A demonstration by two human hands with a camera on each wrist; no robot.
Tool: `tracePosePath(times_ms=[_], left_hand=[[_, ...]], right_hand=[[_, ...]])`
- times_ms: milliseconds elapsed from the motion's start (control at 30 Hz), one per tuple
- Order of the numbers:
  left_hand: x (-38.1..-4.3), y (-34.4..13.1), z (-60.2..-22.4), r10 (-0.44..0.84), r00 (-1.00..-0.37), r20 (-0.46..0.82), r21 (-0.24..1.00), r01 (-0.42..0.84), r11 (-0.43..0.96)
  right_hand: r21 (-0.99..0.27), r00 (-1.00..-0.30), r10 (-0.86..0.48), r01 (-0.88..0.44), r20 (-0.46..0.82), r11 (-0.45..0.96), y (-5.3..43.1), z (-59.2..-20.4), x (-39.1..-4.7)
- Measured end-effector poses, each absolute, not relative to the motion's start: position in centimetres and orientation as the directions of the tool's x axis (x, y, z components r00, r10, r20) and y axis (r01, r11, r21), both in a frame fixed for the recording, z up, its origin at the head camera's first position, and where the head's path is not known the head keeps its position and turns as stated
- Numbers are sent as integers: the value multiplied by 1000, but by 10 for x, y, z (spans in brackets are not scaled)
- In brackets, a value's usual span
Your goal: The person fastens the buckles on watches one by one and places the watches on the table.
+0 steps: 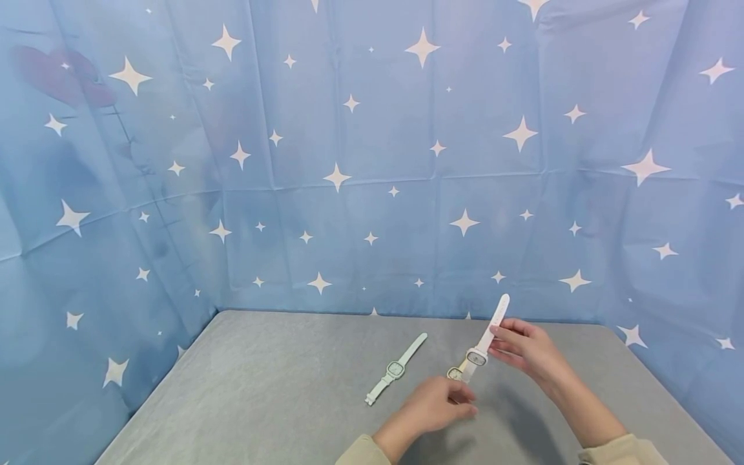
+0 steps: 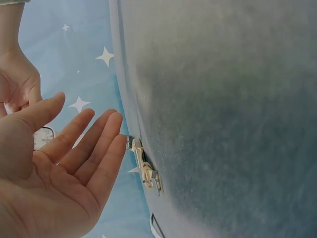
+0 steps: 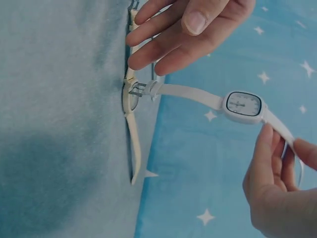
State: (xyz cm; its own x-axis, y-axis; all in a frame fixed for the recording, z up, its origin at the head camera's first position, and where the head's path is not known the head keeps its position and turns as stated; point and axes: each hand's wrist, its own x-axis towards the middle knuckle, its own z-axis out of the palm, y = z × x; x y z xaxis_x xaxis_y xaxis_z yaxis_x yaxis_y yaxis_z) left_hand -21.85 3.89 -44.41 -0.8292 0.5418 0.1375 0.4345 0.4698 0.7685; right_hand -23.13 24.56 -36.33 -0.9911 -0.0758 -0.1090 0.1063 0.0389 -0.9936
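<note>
My right hand (image 1: 535, 356) pinches a white wristwatch (image 1: 477, 357) by its strap between thumb and fingers, holding it up off the table. In the right wrist view the right hand (image 3: 277, 198) grips one strap beside the watch face, and the buckle end reaches toward the left. A cream-yellow wristwatch (image 3: 132, 99) lies on the table, partly behind the white one in the head view. Near that buckle end hovers my left hand (image 1: 433, 403), its fingers (image 2: 99, 144) extended and holding nothing. A pale green wristwatch (image 1: 395, 369) lies flat to the left of both hands.
A grey cloth-covered table (image 1: 232, 381) extends under the watches. Behind it and along the sides hangs a blue curtain (image 1: 372, 142) with white stars, meeting the table's back edge close beyond the right hand.
</note>
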Motion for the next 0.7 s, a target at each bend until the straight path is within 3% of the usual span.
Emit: tracePosePath(times_ms=[233,467,700], left_hand=[[-219,35,-443,548,-825,135,845,385,372],[-219,35,-444,497,-865,71,965,185,184],[-222,31,-444,476,-879,-27,991,40,128]], right_hand=[[-994,-991,-80,100,-102,39,242,-357,-230],[-994,-990,-83,109,-111,27,240,-356,-230],[-995,-990,-98,100,-101,14,237,-356,-230]])
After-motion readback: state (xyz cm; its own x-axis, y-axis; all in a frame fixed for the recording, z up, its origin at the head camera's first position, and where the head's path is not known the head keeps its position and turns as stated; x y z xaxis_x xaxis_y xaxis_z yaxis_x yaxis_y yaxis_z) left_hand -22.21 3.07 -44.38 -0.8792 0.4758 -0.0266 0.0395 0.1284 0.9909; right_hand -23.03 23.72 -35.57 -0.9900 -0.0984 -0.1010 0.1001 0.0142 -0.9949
